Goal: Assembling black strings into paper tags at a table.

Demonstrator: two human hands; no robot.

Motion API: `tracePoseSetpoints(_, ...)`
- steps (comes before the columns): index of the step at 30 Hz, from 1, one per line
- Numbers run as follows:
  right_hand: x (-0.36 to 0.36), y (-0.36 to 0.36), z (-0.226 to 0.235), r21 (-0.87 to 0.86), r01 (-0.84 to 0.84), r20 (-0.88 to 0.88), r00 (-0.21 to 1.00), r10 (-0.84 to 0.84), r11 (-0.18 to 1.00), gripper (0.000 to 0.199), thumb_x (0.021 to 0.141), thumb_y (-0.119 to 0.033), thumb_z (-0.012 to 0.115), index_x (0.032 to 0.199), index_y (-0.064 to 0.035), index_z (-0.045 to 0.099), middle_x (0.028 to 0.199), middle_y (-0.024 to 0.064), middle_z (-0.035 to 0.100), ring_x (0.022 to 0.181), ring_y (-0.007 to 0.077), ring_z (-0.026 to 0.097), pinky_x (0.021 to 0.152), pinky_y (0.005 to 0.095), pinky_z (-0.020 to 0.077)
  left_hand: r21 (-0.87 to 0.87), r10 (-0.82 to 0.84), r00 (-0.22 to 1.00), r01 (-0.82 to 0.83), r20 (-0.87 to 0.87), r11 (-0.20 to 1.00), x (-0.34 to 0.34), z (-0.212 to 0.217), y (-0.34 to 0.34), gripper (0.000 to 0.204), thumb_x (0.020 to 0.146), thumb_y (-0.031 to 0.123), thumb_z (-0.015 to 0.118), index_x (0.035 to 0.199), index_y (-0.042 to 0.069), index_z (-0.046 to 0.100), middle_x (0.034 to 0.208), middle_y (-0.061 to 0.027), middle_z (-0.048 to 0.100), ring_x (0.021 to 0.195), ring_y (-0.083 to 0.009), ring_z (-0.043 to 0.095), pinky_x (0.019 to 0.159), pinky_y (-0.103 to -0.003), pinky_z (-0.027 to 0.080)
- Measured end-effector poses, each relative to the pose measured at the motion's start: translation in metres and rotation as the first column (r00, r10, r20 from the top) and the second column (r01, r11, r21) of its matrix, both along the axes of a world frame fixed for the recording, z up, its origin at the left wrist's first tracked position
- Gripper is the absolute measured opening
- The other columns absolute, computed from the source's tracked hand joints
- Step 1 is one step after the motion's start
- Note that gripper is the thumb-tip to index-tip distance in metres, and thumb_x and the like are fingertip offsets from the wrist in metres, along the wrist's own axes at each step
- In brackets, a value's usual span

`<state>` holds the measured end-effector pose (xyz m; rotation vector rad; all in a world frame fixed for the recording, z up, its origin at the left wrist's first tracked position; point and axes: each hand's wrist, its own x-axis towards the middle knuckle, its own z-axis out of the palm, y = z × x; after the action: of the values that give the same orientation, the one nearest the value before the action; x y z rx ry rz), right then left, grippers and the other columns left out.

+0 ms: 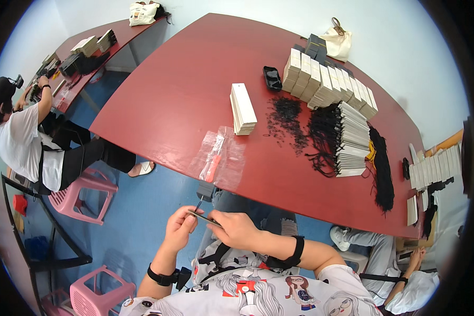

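My left hand (179, 227) pinches one end of a thin flat card (204, 217), seen nearly edge-on. The other end is gripped by my right hand (234, 229), fingers curled around it. A short dark strand (199, 204) rises from the card by my left fingertips. Just beyond it, below the table edge, is a dark grey block-shaped thing (205, 190). On the table ahead stands a stack of white cards (242, 109). Clear plastic bags (229, 158) and an orange-red handled tool (213, 167) lie near the front edge.
Right on the red table (168, 95) are loose black loops (287, 118), a fanned row of strung cards (353, 142), black cords (383, 174), banded card stacks (326, 84) and a black tray (272, 78). Co-workers sit left (21, 137) and right (405, 284). Pink stools (100, 292) stand left.
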<state>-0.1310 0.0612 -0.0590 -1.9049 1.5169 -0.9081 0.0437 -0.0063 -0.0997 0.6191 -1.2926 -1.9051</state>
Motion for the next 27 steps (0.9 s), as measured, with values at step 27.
tracePoseSetpoints(27,-0.107,0.045,0.077,-0.154,-0.053,0.826,0.541,0.158,0.987,0.007,0.087,-0.007,0.057,0.087,0.0000,0.057,0.088,0.0051,0.054,0.068,0.0078,0.052,0.061,0.0213,0.0446,-0.194,-0.471,0.882,0.466,0.022,0.863,-0.100,0.102,0.020,0.020,0.091,0.017,0.050,0.096,-0.001,0.055,0.082,-0.0030,0.058,0.062,-0.0062,0.045,0.055,-0.020,0.037)
